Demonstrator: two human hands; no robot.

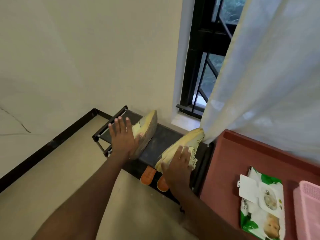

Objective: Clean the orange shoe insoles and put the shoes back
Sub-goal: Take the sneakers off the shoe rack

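Left hand (122,135) is spread flat, fingers straight, against the side of one yellow shoe (145,131) on the top shelf of the black shoe rack (110,124). Below it two orange insoles (148,175) poke out from the lower shelf, while the right hand (178,163), fingers also straight, presses on the other yellow shoe (188,144) by the curtain (259,75). Far right, a pack of wipes (261,205) lies on the red table (225,161).

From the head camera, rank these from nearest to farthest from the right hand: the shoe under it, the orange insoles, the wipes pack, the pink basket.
Measured from the right hand:
1. Right shoe, touching, under the fingers on the rack.
2. Orange insoles, just below-left, sticking out of the lower shelf.
3. Wipes pack, to the right on the red surface.
4. Pink basket, far right edge.
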